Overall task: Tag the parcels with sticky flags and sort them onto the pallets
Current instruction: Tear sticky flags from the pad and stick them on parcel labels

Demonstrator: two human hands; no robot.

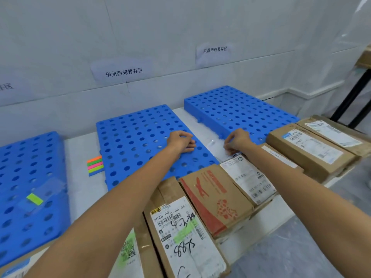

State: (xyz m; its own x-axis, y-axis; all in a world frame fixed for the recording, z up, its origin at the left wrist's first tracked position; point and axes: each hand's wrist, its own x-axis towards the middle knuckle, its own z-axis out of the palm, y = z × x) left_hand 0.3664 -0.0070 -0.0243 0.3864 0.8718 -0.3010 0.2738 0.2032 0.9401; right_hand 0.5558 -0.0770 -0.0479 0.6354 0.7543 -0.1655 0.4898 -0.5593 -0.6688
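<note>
- My left hand (180, 142) rests on the near right part of the middle pallet (130, 133). The fingers are curled under, and I cannot tell whether they hold anything.
- My right hand (236, 141) sits over the white gap between the middle pallet and the right pallet (230, 105). Its fingers bend down at the far end of the white-label parcel (249, 177) — I cannot tell whether they grasp anything or only touch.
- The parcels lie in a row along the table's near edge, on none of the pallets: the 8875 parcel (180, 233) with a green patch on its label, the red-printed parcel (212, 197) and two brown parcels (309, 155) to the right.
- The sticky flags (95, 165) are stacked on the table (84, 187) — just beside the middle pallet's left edge.
- A single green flag (34, 199) lies on the left pallet (24, 157).
</note>
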